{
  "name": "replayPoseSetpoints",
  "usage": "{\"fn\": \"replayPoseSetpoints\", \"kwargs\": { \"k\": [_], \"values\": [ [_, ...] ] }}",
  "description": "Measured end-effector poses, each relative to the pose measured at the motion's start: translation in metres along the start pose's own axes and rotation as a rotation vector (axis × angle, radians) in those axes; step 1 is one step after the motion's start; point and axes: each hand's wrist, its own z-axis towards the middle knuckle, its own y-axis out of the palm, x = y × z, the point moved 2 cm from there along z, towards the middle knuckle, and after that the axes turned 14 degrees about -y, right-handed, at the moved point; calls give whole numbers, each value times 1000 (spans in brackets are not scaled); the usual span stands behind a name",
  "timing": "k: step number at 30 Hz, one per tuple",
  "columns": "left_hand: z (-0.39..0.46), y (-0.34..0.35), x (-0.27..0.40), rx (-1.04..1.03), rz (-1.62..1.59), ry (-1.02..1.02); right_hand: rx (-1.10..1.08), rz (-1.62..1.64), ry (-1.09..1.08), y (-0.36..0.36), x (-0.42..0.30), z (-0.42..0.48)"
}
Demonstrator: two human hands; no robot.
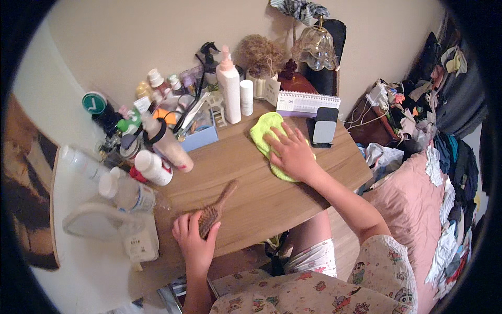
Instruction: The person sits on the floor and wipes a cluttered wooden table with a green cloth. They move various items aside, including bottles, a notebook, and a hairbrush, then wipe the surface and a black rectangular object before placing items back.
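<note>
My right hand [290, 151] lies palm down on a yellow-green cleaning cloth [262, 131], fingers spread. The cloth is pressed flat against the wooden desktop [259, 208], left of a phone stand [324, 127]. Near the front left of the desk, my left hand [195, 233] holds a wooden hairbrush [210, 216] by its bristled head, between thumb and fingers. The brush handle points away from me and to the right.
Bottles, including a white pump bottle [229, 92], and a blue organizer box [199, 138] crowd the back and left. A desk calendar [308, 103] and glass-shaded lamp [315, 45] stand behind the cloth. A small mirror [100, 221] is at left; a pink-covered bed [406, 196] lies right.
</note>
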Motion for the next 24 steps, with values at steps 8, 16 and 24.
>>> {"fn": "replayPoseSetpoints", "kwargs": {
  "k": [8,16,24],
  "values": [
    [-4,-1,0,-28,50,-21,-10,118,-22,-6,-8,-8],
    [-3,5,-2,2,2,-26,21,235,-180,-55,-31,-62],
    [-10,1,6,6,33,-115,234,778,224,-92,72,-122]
  ]
}}
